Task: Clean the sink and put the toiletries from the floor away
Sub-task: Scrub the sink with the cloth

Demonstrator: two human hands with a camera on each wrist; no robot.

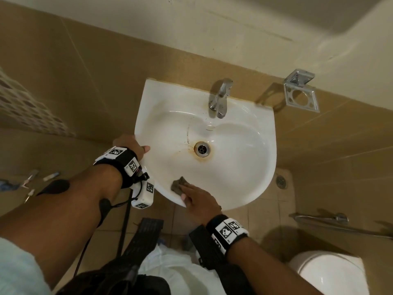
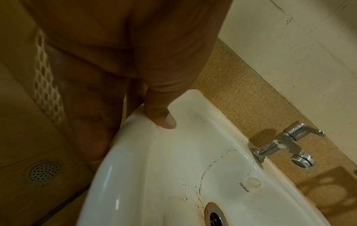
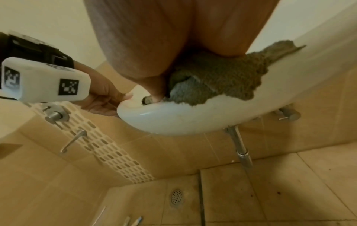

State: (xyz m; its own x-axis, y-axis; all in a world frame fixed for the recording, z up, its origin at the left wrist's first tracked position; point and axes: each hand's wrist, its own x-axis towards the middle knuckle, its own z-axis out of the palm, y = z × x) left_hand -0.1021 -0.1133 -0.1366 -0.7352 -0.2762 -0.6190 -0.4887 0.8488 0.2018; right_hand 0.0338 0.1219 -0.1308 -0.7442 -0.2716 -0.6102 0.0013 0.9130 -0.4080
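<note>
Sink: the white ceramic wall-hung sink (image 1: 244, 133) stood against the tan tiled wall, with a chrome tap (image 1: 220, 99) at its back edge.
Soiling: a rust-brown ring lay around the metal drain (image 1: 202, 148), and a line of dark specks curved up from it toward the tap.
Right hand: the right hand (image 1: 200, 201) pressed a grey-brown terry cloth (image 1: 177, 184) against the near rim, fingers laid over the cloth and the thumb tucked at its edge.
Left hand: the left hand (image 1: 129, 146) gripped the left rim, thumb on top and fingers curled beneath, steadying the sink.
Step in hand: judged to be wiping the front rim; the bowl stains looked untreated.
Technique: keep the cloth flat under the fingers, wipe from rim down toward the drain, then work the ring in small circles with firmer pressure.
Caution: keep the weight on the gripped rim light, since the sink hangs from the wall.
Toiletries: several small tube-like toiletries (image 1: 32, 179) lay on the tan floor tiles at far left, well apart from the sink; their kinds could not be told.
Remaining: putting the toiletries away was judged not yet begun.
</note>
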